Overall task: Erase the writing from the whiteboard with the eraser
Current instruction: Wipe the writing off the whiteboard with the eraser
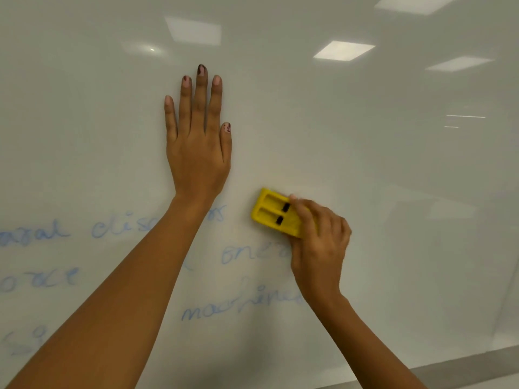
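A glossy whiteboard (393,164) fills the view. Blue handwriting (241,304) runs in several lines across its lower left and middle; some words are smeared and pale. My right hand (320,242) grips a yellow eraser (273,213) and presses it against the board, just above a blue word. My left hand (198,141) lies flat on the board above the writing, fingers spread upward, holding nothing. My left forearm covers part of the top line of writing.
The board's upper half and right side carry no writing, only reflections of ceiling lights (344,50). The bottom edge of the board (449,369) runs across the lower right corner.
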